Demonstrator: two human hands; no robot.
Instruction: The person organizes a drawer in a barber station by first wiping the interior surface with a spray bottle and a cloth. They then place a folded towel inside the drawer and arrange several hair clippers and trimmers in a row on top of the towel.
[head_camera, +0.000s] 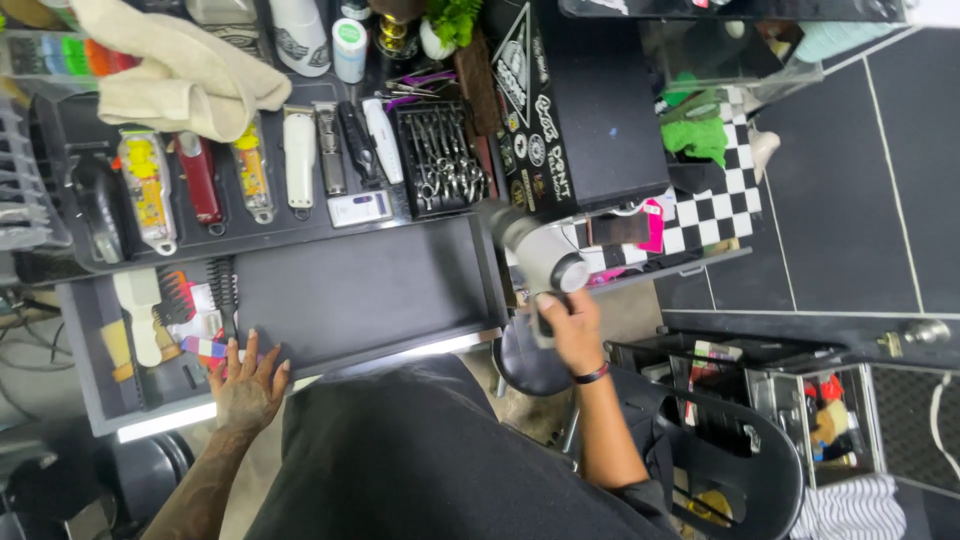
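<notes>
Holding: the right hand is wrapped tight around the handle of a grey hair dryer, thumb on top, nozzle aimed up and left toward the open drawer.
Left hand: the left hand lies flat on the drawer's front edge, fingers spread and gripping nothing, fingertips just beside a small coloured comb.
Dryer position: in the air over the drawer's right end, touching no surface that I can see.
Drawer contents: combs and brushes sit in the left compartment; the wide right part is bare dark lining.
Tray above: a row of clippers and a rack of scissors lie in order, with a beige towel draped over the top.
Progress: judging by this, the drawer is already pulled out and the dryer is in hand, not set down.
</notes>
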